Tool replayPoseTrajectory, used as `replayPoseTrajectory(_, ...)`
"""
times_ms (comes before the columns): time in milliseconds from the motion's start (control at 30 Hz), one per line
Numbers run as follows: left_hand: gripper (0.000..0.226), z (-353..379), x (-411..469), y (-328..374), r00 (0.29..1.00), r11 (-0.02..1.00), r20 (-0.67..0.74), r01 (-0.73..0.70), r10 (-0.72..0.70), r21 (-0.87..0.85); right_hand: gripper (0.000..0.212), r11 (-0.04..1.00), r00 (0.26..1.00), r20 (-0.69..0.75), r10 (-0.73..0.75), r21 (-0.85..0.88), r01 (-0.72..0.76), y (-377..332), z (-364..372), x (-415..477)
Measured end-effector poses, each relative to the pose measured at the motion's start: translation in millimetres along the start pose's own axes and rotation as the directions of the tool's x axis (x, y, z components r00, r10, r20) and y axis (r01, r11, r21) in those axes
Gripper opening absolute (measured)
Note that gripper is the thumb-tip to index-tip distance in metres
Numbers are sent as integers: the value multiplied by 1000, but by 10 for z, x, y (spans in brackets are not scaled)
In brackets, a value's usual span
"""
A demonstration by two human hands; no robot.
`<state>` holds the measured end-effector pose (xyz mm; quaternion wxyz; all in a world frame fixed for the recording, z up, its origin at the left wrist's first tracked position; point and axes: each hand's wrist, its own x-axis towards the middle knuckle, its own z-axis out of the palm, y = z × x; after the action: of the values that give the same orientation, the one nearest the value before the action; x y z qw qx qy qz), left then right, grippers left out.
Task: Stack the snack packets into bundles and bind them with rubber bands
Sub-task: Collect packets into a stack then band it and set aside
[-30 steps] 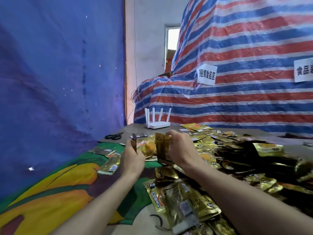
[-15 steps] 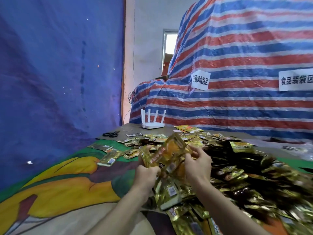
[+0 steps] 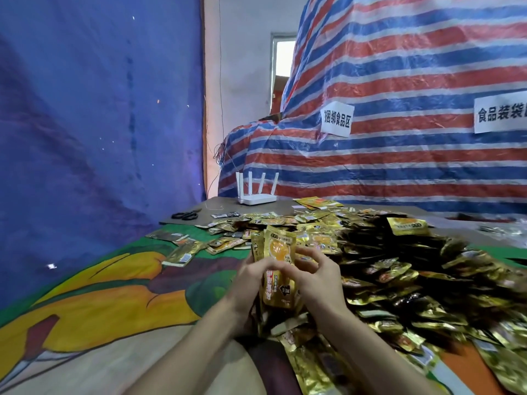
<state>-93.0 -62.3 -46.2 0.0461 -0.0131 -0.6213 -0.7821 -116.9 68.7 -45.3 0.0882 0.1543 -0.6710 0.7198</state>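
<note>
A small upright stack of gold snack packets (image 3: pixel 278 253) with an orange picture stands between my two hands above the table. My left hand (image 3: pixel 251 280) grips the stack from its left side. My right hand (image 3: pixel 319 277) holds it from the right, fingers curled over the front packet. A big heap of loose gold and dark packets (image 3: pixel 399 269) covers the table to the right and behind. More packets (image 3: pixel 310 363) lie below my wrists. No rubber band is visible.
A colourful cloth (image 3: pixel 114 295) covers the table on the left. A single packet (image 3: pixel 179 255) lies there. Black scissors (image 3: pixel 185 215) and a white router (image 3: pixel 258 198) sit at the far edge. A striped tarpaulin (image 3: pixel 399 138) rises behind.
Both hands have come closer to me and together. The packets, tilted half a second ago, now stand upright as one squared stack between the hands.
</note>
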Motion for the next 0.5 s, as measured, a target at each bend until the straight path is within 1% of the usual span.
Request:
replayPoseTrajectory(33,62,-7,-3,14,999,999,-25,38,-39,-19,28,1000,1000,12,2,3,-2,3,-20,1)
replayPoseTrajectory(67,49,-14,0,11,996,999,-82,39,-38,13,29,1000,1000,24,8,3,-8,6,-33,3)
replayPoseTrajectory(100,30,-17,1,0,987,997,-161,24,-12,69,30,1000,999,34,22,9,-22,7,-38,6)
replayPoseTrajectory(133,15,-30,12,-14,977,994,-210,8,16,111,31,999,998,43,42,21,-43,7,-40,10)
replayPoseTrajectory(167,14,-42,24,-20,970,992,-241,8,23,123,32,997,996,53,68,34,-69,4,-42,16)
replayPoseTrajectory(233,20,-65,51,-35,971,988,-240,15,22,153,33,992,991,78,112,56,-117,2,-51,29)
replayPoseTrajectory(300,8,-71,63,-57,974,987,-218,-35,68,154,36,987,988,94,123,90,-131,-1,-62,32)
replayPoseTrajectory(333,8,-73,75,-75,967,986,-230,-76,110,152,40,987,989,94,116,99,-126,-5,-64,33)
replayPoseTrajectory(400,17,-55,86,-109,947,976,-259,-155,190,152,46,991,992,101,80,103,-90,-12,-69,39)
replayPoseTrajectory(500,19,-42,73,-96,935,963,-258,-205,245,173,39,992,984,172,36,114,-56,-14,-81,35)
